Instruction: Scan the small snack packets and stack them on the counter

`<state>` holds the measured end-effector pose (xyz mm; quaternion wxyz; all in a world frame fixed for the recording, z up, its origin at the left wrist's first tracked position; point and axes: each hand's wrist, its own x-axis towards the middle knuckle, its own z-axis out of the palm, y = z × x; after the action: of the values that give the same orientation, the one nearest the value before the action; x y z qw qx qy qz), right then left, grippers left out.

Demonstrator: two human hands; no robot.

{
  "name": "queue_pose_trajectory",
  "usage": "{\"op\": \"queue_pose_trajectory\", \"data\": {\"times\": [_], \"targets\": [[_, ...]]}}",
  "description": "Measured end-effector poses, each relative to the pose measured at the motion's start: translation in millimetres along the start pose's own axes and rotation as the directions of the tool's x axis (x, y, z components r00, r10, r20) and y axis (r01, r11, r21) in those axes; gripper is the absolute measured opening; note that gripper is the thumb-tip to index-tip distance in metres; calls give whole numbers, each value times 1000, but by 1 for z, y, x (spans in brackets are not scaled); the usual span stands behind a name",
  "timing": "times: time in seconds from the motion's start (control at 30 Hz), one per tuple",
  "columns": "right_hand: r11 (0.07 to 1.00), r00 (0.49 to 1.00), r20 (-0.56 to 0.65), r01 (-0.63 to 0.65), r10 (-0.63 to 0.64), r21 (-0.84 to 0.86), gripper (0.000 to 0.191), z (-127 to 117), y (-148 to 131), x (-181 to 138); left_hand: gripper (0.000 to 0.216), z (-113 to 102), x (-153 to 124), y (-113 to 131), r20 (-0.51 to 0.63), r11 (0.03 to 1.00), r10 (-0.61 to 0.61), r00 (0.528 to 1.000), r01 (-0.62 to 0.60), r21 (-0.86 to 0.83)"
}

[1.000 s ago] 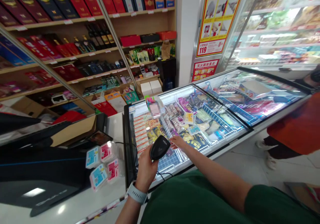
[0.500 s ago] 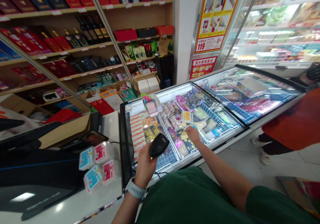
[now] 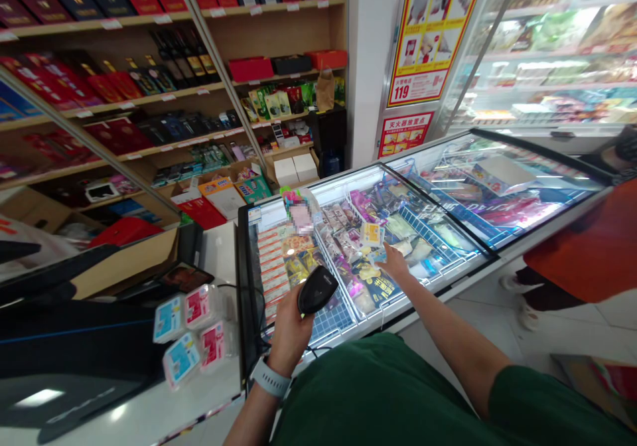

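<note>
My left hand (image 3: pixel 290 330), with a white watch on the wrist, is closed round a black handheld barcode scanner (image 3: pixel 317 289) above the near left corner of a glass-topped chest freezer (image 3: pixel 450 280). Its cable hangs down by the freezer edge. My right hand (image 3: pixel 395 261) is stretched over the freezer's glass lid, fingers at a small light-blue packet (image 3: pixel 379 255) lying beside a yellow packet (image 3: pixel 371 234) on the glass. Whether the fingers grip the blue packet is not clear. Frozen goods fill the wire baskets below.
Several pink and blue wrapped packs (image 3: pixel 192 330) lie on the white counter (image 3: pixel 149 413) at left, next to a dark screen (image 3: pixel 60 360). Shelves of boxed bottles (image 3: pixel 124 81) stand behind. A person in orange (image 3: pixel 592 247) stands at the freezer's right end.
My right hand has reached further right and away across the freezer lid, from the near left basket to the packets on the glass. The scanner hand has stayed nearly still.
</note>
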<state>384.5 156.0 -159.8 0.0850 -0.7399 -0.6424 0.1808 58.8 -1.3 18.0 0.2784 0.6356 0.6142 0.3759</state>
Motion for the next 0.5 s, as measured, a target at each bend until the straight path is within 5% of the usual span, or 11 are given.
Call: {"op": "queue_pose_trajectory", "data": {"times": [0.23,0.5], "targets": [[994,996,4,-84,84,-72,96,-5,-8,-6,47,1,0,-1,-12,1000,10,1000,-10,8],[985,986,24,-167,168,-47,83,-2,-8,-18,51,1,-3,-7,4,999,38,999,-38,9]]}}
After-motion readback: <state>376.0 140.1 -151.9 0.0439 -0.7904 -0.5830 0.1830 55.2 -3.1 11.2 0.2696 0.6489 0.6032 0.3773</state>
